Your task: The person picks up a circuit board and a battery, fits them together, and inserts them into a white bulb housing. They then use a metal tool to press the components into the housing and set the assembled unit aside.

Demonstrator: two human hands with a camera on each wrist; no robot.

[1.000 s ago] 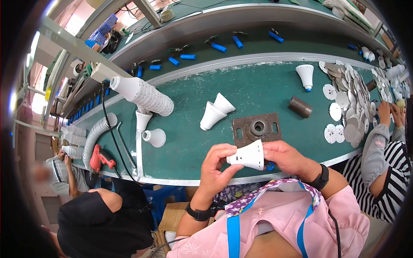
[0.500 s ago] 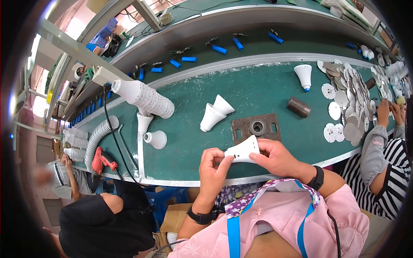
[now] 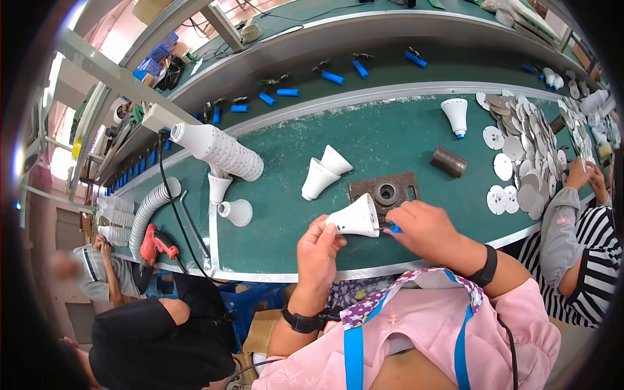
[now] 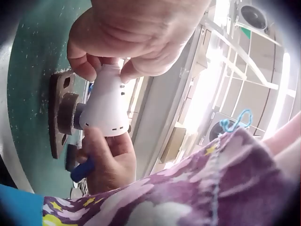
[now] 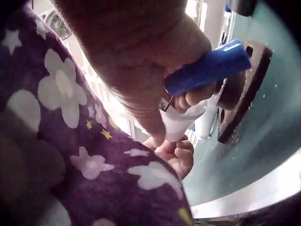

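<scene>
My left hand [image 3: 317, 253] pinches the narrow neck of a white, cone-shaped bulb housing [image 3: 354, 218], whose wide mouth faces right. At that mouth, my right hand [image 3: 426, 227] holds a blue cylindrical battery [image 5: 209, 68]; its fingers wrap one end in the right wrist view. A thin reddish strand runs between the battery and the housing's mouth in the head view. The left wrist view shows small slots along the housing's wide rim, with right-hand fingers against it. The inside of the housing is hidden. A brown metal fixture [image 3: 363, 190] with a round socket lies just behind the housing.
Two white housings [image 3: 320, 177] lie behind left, near a long nested stack [image 3: 224, 151]. A dark metal tube [image 3: 448, 161] and a pile of round discs [image 3: 530, 149] are at the right. A red power tool [image 3: 156, 244] lies left; other people sit on both sides.
The right hand has moved off the housing's side to its wide mouth, and now holds the blue battery there. The housing has turned so its mouth shows more; the left hand stays at the neck.
</scene>
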